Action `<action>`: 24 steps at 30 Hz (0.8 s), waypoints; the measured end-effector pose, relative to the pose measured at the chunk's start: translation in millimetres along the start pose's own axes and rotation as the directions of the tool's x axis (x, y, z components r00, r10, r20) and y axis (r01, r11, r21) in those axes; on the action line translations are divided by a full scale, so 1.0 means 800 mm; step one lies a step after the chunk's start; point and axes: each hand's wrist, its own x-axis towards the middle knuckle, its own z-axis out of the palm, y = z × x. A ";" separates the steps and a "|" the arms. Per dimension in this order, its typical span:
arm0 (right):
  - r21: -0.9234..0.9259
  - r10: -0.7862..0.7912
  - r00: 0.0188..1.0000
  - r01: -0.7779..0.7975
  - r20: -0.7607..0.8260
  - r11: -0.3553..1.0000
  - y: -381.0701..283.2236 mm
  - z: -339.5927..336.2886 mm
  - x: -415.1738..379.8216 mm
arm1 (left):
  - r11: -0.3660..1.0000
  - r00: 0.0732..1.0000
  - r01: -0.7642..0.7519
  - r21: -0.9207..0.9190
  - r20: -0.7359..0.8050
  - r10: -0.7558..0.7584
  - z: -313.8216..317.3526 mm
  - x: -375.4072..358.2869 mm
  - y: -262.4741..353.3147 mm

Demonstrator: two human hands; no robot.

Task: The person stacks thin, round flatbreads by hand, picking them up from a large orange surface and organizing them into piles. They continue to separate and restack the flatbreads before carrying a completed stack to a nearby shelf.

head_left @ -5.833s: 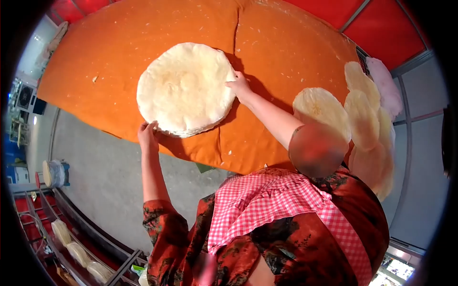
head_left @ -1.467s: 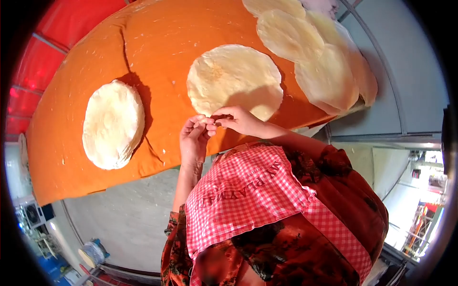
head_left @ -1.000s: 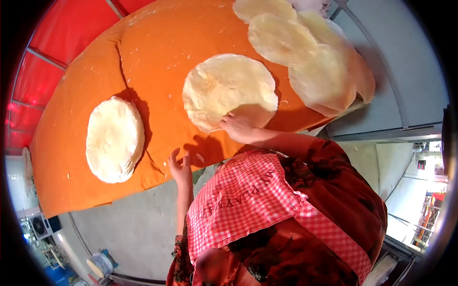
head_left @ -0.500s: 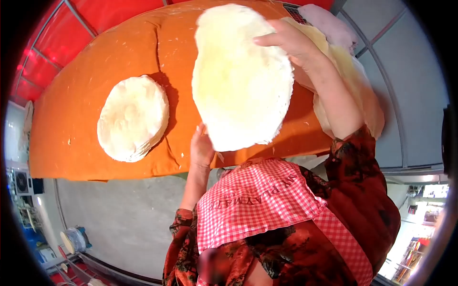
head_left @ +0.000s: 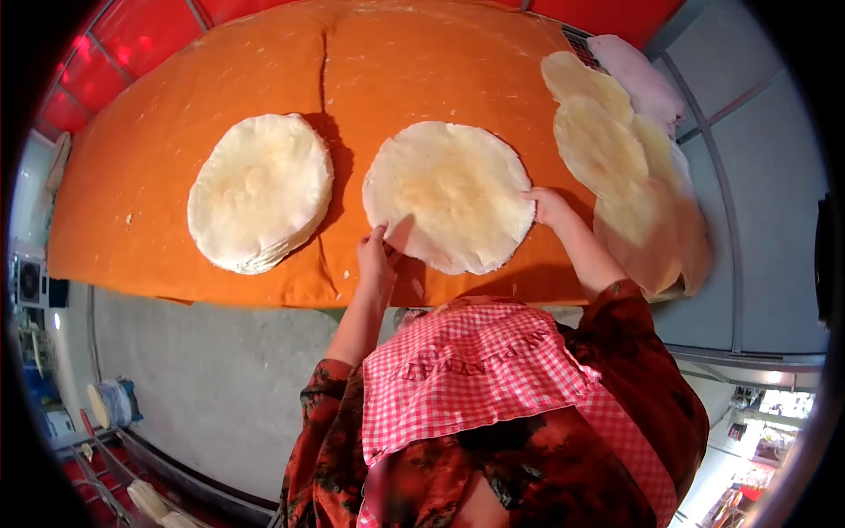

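Both my hands are at the rim of one round flatbread (head_left: 453, 198).
My right hand (head_left: 553, 208) pinches its right edge, and my left hand (head_left: 377, 261) takes the lower left edge between thumb and fingers; I think such wide hold is for making the thin sheet level. The bread lies in front of me, between the hands, above the orange cloth (head_left: 220, 84) of the tabletop. The thick stack (head_left: 260, 189) is apart at left, maybe so the edges do not mix.
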 end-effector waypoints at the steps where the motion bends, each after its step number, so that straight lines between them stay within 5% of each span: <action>1: 0.019 -0.023 1.000 0.023 -0.002 1.000 0.004 0.009 -0.012 | 1.000 1.000 -0.003 -0.014 -0.019 0.003 -0.001 0.011 0.009; 2: 0.034 -0.047 0.999 0.046 0.008 0.998 0.008 0.023 -0.022 | 0.998 0.999 -0.035 0.049 0.004 0.035 -0.015 0.041 0.006; 3: 0.090 -0.010 1.000 0.007 0.030 0.996 0.011 0.023 -0.024 | 0.995 0.987 -0.094 0.035 -0.130 0.098 0.008 0.029 0.021; 4: 0.175 -0.002 0.993 -0.019 0.118 0.984 0.017 0.013 -0.016 | 0.995 0.996 -0.084 0.059 -0.020 0.086 -0.001 0.047 0.027; 5: 0.119 -0.068 0.992 0.055 0.104 0.991 0.020 0.026 -0.022 | 0.994 0.993 -0.071 0.086 0.096 0.063 -0.009 0.065 0.027; 10: -0.150 -0.334 0.937 0.318 -0.104 0.936 0.015 0.050 -0.060 | 0.989 0.985 -0.030 0.148 0.174 0.003 0.016 0.036 0.043; 15: -0.015 -0.144 0.989 0.144 -0.034 0.990 0.006 0.025 -0.030 | 0.988 0.939 0.081 0.132 0.321 -0.120 0.007 0.013 0.045; 17: 0.049 -0.052 0.998 0.054 -0.029 0.997 0.001 0.031 -0.025 | 0.987 0.940 -0.005 0.163 0.338 -0.051 0.028 0.001 0.075; 22: 0.060 -0.333 0.931 0.328 0.152 0.943 -0.049 0.143 -0.054 | 0.887 0.831 -0.401 0.228 0.497 0.248 0.044 0.015 0.215; 23: 0.065 -0.353 0.926 0.347 0.132 0.935 -0.060 0.181 -0.057 | 0.820 0.789 -0.518 0.244 0.507 0.347 0.054 -0.037 0.272; 24: 0.073 -0.374 0.921 0.368 0.108 0.927 -0.068 0.225 -0.063 | 0.605 0.780 -0.623 0.495 0.452 0.433 0.034 -0.021 0.319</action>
